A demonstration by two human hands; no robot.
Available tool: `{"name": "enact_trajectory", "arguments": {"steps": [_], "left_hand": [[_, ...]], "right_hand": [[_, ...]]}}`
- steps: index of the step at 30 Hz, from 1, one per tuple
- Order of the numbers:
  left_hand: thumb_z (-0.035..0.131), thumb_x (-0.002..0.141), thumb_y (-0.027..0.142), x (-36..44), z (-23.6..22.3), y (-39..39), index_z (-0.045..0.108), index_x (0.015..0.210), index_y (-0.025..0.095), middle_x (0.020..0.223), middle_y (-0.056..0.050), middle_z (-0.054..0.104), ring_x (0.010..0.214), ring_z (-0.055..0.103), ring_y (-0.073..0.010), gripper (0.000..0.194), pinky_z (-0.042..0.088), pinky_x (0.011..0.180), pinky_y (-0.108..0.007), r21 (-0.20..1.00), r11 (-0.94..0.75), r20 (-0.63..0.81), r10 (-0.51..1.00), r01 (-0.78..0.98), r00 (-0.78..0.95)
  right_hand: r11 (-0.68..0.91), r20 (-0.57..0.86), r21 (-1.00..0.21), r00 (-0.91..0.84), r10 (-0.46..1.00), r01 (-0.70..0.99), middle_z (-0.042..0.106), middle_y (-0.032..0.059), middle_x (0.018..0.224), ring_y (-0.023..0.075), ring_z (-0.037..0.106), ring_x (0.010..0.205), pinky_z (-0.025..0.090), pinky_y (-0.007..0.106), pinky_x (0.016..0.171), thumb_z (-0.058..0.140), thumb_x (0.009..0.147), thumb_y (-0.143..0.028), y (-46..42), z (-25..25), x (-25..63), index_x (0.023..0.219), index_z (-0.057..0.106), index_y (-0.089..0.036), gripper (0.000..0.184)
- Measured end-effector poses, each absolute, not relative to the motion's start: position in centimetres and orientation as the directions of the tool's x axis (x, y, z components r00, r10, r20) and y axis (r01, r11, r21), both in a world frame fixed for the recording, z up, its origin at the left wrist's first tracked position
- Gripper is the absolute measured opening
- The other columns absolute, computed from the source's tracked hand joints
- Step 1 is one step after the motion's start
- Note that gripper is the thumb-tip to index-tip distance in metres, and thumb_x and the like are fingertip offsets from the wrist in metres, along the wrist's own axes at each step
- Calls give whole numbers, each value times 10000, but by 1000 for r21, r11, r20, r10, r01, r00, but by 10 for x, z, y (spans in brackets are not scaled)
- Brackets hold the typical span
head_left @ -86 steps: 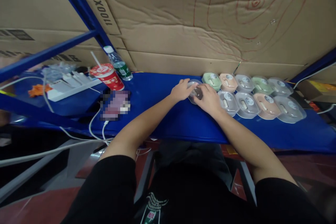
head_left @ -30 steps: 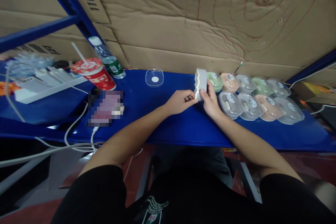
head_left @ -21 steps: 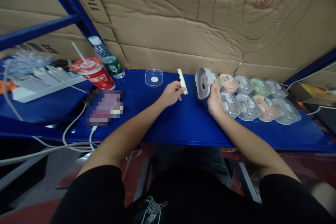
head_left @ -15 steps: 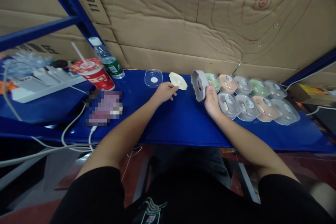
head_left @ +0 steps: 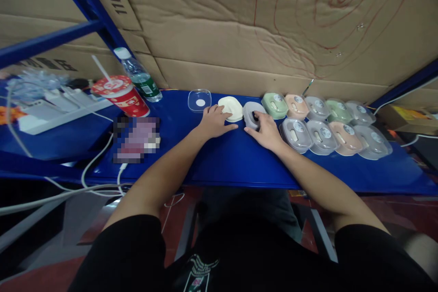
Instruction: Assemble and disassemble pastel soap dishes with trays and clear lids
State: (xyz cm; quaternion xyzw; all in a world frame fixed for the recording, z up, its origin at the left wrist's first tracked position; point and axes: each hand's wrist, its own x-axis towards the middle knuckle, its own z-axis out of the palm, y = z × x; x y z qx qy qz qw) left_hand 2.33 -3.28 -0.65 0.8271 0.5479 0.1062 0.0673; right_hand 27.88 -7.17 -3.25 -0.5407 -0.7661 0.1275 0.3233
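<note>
My left hand (head_left: 215,123) lies over a cream-coloured, rounded plastic piece (head_left: 230,106) flat on the table, fingers spread and tips on or just above it. My right hand (head_left: 267,131) grips a grey plastic box part (head_left: 251,110) with a dark opening, its thumb at the near edge and fingers over the opening. The grey part rests on the table, right of the cream piece. A clear plastic lid (head_left: 199,101) with a white round sticker lies left of the cream piece.
Several lidded boxes in green, peach and grey, such as a green one (head_left: 274,106), stand in two rows at right. A red paper cup (head_left: 125,98), a water bottle (head_left: 142,80) and a power strip (head_left: 65,107) are at left. Cardboard (head_left: 205,23) walls the back.
The grey part was held upright on its side and now lies flat, a little further left. My left hand has loosened from the cream piece, which went from tilted to flat.
</note>
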Motion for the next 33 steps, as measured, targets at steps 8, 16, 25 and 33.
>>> {"name": "enact_trajectory", "arguments": {"steps": [8,16,25,33], "left_hand": [[541,1031,615,-3,-4,-15,840,1222,281,1660,-120,567,1539,467,-394,488,267,1290,-658,201,-211,148,972,957,183],[522,1017,593,-3,2,-20,803,1363,318,1700,-99,528,1592,388,-455,524,120,1311,-746,139,-237,59,971,962,231],[888,662,775,-9,34,-46,749,1459,379,1872,-85,158,1700,-23,-548,901,-65,1290,-782,27,-414,-233,883,910,408],[838,850,656,26,17,-60,744,1451,363,1866,-82,189,1719,120,-449,675,14,1344,-689,186,-585,-24,801,790,599]], "right_hand": [[494,349,-464,-361,865,735,588,187,1574,448,434,1564,331,719,1289,740,919,-429,-72,-31,282,1555,576,-236,684],[384,382,-355,-243,892,852,563,202,1504,463,519,1399,423,701,1208,724,944,-333,-70,-34,282,1349,770,-214,425],[459,340,-461,-326,882,759,495,192,1579,350,565,1446,490,576,1240,587,952,-161,-54,-43,275,1531,625,-190,581],[660,528,-467,-413,742,588,714,155,1416,327,637,1377,489,571,1222,498,1109,-498,-78,-20,269,1470,686,-233,485]]}}
